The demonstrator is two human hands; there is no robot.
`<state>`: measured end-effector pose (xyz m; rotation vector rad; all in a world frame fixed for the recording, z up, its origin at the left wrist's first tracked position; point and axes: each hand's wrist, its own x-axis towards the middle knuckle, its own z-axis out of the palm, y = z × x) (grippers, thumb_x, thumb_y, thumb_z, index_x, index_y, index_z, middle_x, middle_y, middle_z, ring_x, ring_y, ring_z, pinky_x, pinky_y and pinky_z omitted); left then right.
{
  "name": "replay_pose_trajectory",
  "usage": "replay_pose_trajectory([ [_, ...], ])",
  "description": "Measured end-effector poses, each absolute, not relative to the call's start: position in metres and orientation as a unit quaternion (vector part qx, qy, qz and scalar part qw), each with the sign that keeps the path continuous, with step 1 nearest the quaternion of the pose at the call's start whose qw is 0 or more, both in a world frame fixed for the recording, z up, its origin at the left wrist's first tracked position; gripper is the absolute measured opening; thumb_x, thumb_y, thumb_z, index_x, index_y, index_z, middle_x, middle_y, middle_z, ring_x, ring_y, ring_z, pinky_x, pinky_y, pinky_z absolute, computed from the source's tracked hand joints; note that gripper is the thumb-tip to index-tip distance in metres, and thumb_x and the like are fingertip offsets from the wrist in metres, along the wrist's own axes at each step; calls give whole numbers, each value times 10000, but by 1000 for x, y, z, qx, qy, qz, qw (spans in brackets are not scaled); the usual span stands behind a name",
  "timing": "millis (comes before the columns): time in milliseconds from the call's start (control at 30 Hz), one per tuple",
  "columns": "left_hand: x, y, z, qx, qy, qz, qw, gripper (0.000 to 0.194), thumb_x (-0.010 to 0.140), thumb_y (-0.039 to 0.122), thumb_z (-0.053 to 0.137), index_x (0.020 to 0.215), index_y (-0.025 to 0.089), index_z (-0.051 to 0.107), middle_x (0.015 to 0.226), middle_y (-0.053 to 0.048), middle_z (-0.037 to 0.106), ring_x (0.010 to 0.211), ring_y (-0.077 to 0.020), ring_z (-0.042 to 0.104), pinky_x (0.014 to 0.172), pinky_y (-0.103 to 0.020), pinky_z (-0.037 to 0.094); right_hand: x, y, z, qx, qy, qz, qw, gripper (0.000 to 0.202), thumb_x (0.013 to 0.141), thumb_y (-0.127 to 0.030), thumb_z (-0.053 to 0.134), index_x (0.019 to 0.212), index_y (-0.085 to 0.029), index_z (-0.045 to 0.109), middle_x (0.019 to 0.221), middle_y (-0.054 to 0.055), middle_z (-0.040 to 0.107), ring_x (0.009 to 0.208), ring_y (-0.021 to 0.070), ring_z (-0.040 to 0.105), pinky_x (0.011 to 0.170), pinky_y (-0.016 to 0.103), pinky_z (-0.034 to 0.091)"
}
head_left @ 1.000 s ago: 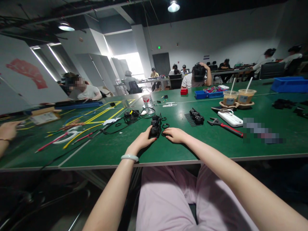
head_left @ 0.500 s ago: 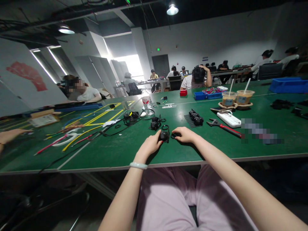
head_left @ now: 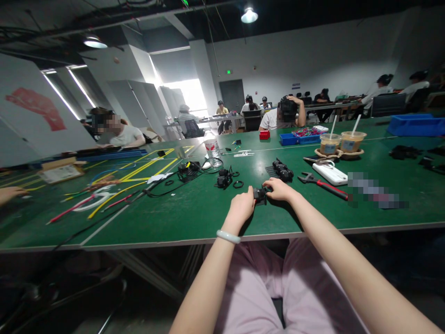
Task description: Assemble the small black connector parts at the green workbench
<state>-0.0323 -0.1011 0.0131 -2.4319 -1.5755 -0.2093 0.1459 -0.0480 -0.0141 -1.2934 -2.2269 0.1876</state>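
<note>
My left hand [head_left: 242,205], with a pale bangle [head_left: 228,236] at the wrist, is closed around the left side of a black blocky part [head_left: 259,196] just over the green tabletop. From the other side my right hand [head_left: 281,190] comes up against it, fingers curled in a pinch on a small dark piece [head_left: 267,189], largely covered by the fingertips. Left of the hands lie a similar black part [head_left: 224,178] and a black ring [head_left: 238,184]. Beyond my right hand sits a row of black parts [head_left: 282,170].
Red-handled pliers [head_left: 327,189], a white power-bank-like block [head_left: 330,173] and two iced drinks [head_left: 352,141] stand to the right. Leftward are loose coloured cables [head_left: 114,199] and a plastic cup [head_left: 212,148]. Blue bins [head_left: 309,137] are farther back. A co-worker's hand [head_left: 12,194] rests at the left edge.
Both hands have shifted to the right, the left one carrying the black blocky part. They are now closer together, with the right fingers against it. The co-worker's hand at far left has drawn back.
</note>
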Motion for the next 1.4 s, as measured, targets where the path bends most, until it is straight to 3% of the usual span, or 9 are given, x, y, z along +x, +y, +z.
replay_pose_trajectory([
  [200,-23,-83,18,-847,-513,-59,126,419,781,301,374,1152,110,330,860,-145,589,770,-247,577,639,-326,432,140,-45,-17,-507,-815,62,273,260,678,-152,486,926,-132,562,890,79,504,833,138,490,769,229,368],
  [367,-24,-53,36,-875,-471,-13,109,258,750,299,406,899,128,528,860,-130,599,796,-225,572,677,-297,424,131,-40,-18,-544,-792,47,274,191,717,-193,449,860,-124,556,895,93,506,833,153,483,758,240,371],
  [533,-35,-26,46,-881,-466,17,79,273,716,359,429,820,154,576,845,-97,613,791,-199,571,667,-251,412,118,-29,-17,-577,-767,48,275,201,731,-175,420,891,-123,529,950,105,498,923,173,456,809,265,352],
  [933,-48,-32,32,-860,-498,-108,30,324,687,391,473,940,203,546,880,-57,609,799,-185,558,667,-225,385,115,-21,-20,-542,-779,92,302,282,724,-112,417,995,-130,496,1026,115,483,977,186,449,863,286,331],
  [1100,-51,-32,25,-859,-495,-131,11,404,666,362,504,1039,208,491,900,-59,605,812,-191,557,684,-245,398,122,-20,-23,-520,-774,70,355,355,724,-125,396,1070,-106,471,1065,110,478,1013,162,433,899,272,315],
  [1267,-51,-34,18,-847,-496,-181,-64,588,641,216,520,1196,144,341,1045,-98,549,901,-178,537,789,-253,399,133,-30,-14,-467,-779,86,409,341,791,-222,330,1089,-131,468,1082,81,485,1037,134,423,922,270,299],
  [1400,-51,-33,16,-854,-449,-250,-83,676,612,142,499,1240,119,252,1207,-119,416,1012,-182,480,880,-277,371,136,-36,-11,-437,-800,113,395,430,745,-338,438,1130,-148,438,1104,94,482,1041,169,433,910,323,314],
])
